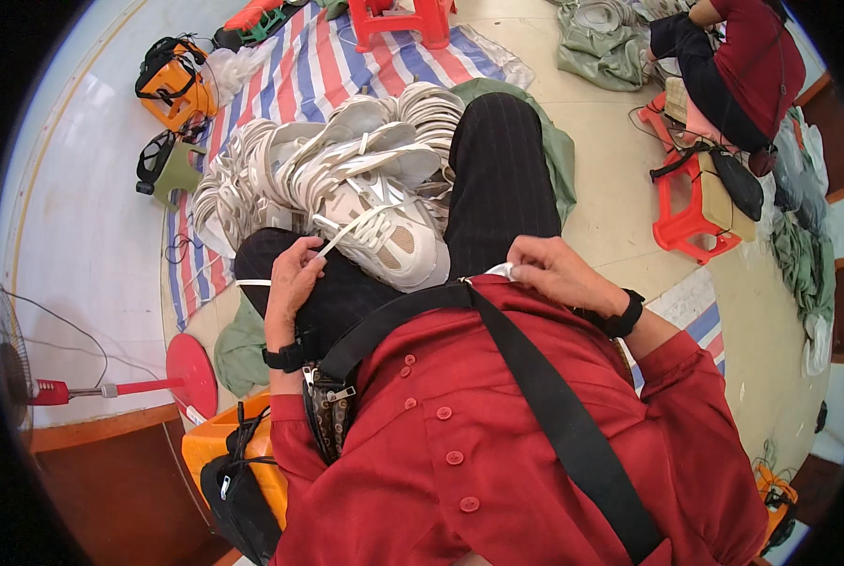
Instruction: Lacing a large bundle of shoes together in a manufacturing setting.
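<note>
The right hand [552,271] pinches one lace [346,233] end at the chest; the left hand [292,280] grips the lace on the knee. Between them the shoe [391,238] lies in the lap. Beyond, shoes [327,151] are piled on a striped mat [309,71].

I count one shoe [384,236] on my lap, one lace [351,228], two red stools [691,203], one fan [191,373], and perhaps dozens of soles [280,160], too stacked to count.
</note>
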`<state>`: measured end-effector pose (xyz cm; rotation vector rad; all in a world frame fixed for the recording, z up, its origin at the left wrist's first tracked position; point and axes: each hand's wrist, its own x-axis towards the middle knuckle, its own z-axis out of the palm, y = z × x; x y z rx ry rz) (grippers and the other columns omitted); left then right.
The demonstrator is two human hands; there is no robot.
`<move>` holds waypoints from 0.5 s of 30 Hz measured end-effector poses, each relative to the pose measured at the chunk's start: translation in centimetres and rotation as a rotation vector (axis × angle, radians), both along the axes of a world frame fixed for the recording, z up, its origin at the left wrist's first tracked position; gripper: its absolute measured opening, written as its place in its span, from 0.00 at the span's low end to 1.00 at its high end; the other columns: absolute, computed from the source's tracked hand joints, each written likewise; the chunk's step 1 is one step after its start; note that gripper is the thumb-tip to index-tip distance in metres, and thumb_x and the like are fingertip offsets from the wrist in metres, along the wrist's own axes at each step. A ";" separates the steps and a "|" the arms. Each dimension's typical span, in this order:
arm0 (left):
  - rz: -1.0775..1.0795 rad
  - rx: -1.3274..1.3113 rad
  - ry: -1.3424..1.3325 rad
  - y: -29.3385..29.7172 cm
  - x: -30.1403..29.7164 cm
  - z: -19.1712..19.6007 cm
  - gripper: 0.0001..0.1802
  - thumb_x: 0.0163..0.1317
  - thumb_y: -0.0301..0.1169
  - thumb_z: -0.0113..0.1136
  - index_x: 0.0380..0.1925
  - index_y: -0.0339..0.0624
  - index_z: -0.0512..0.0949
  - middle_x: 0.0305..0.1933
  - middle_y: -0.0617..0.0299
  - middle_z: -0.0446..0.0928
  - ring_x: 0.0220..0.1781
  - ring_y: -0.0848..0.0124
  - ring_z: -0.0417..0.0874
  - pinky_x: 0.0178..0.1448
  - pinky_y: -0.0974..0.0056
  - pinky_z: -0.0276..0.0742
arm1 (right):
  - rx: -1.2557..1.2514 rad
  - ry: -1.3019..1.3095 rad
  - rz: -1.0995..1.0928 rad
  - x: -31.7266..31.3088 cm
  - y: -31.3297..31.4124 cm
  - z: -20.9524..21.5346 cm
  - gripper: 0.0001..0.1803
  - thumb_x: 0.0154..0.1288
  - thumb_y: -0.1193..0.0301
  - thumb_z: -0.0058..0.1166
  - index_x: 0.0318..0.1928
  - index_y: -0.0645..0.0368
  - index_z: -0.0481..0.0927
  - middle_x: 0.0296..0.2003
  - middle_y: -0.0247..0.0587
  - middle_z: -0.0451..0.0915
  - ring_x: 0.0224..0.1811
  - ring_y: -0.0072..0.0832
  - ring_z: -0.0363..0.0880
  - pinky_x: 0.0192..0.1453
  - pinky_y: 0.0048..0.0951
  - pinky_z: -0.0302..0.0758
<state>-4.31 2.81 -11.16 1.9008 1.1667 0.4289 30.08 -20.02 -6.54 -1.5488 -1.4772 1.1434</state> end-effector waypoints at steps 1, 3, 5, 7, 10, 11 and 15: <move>0.006 -0.003 0.000 0.0 0.0 0.2 0.15 0.58 0.26 0.56 0.46 0.37 0.75 0.29 0.66 0.76 0.26 0.80 0.75 0.30 0.74 0.69 | -0.028 0.133 -0.103 0.2 0.1 0.0 0.05 0.61 0.73 0.53 0.32 0.61 0.73 0.20 0.34 0.73 0.21 0.23 0.70 0.26 0.28 0.67; 0.015 0.003 -0.028 0.1 -0.2 0.4 0.15 0.58 0.26 0.56 0.47 0.37 0.75 0.30 0.65 0.76 0.28 0.78 0.75 0.33 0.73 0.71 | -0.014 0.241 -0.139 0.6 0.4 0.1 0.03 0.62 0.75 0.52 0.31 0.60 0.72 0.23 0.26 0.71 0.23 0.14 0.67 0.25 0.22 0.65; 0.028 0.015 -0.059 -0.1 -0.7 0.9 0.15 0.58 0.25 0.56 0.47 0.37 0.75 0.31 0.65 0.77 0.30 0.77 0.76 0.35 0.72 0.72 | 0.019 0.376 -0.216 0.9 0.9 1.2 0.02 0.63 0.76 0.50 0.33 0.60 0.72 0.24 0.24 0.70 0.24 0.11 0.65 0.27 0.17 0.64; 0.037 0.321 0.059 -0.7 0.2 3.7 0.15 0.58 0.24 0.56 0.47 0.37 0.75 0.32 0.63 0.78 0.34 0.75 0.78 0.41 0.70 0.74 | 0.057 0.367 -0.199 1.1 1.3 2.8 0.01 0.64 0.76 0.48 0.34 0.60 0.73 0.25 0.24 0.71 0.25 0.09 0.65 0.28 0.15 0.63; 0.094 0.376 -0.009 -2.6 2.0 9.8 0.17 0.57 0.23 0.56 0.48 0.39 0.76 0.35 0.61 0.79 0.35 0.73 0.78 0.44 0.68 0.74 | 0.107 0.400 -0.046 0.3 2.0 5.7 0.02 0.63 0.78 0.48 0.35 0.61 0.73 0.31 0.26 0.75 0.28 0.09 0.67 0.31 0.14 0.65; 0.103 0.417 -0.058 -3.2 2.4 11.6 0.17 0.56 0.23 0.57 0.47 0.38 0.76 0.35 0.59 0.80 0.34 0.73 0.78 0.43 0.68 0.75 | 0.122 0.437 0.025 -0.3 2.4 6.5 0.02 0.62 0.79 0.49 0.36 0.61 0.73 0.38 0.29 0.75 0.32 0.10 0.68 0.34 0.15 0.67; -0.192 0.311 -0.257 -5.8 4.3 17.2 0.21 0.53 0.24 0.61 0.50 0.39 0.75 0.46 0.59 0.79 0.44 0.72 0.77 0.48 0.68 0.73 | 0.135 0.493 0.197 -2.8 4.1 9.5 0.00 0.62 0.79 0.49 0.34 0.61 0.73 0.41 0.32 0.75 0.35 0.12 0.70 0.37 0.16 0.68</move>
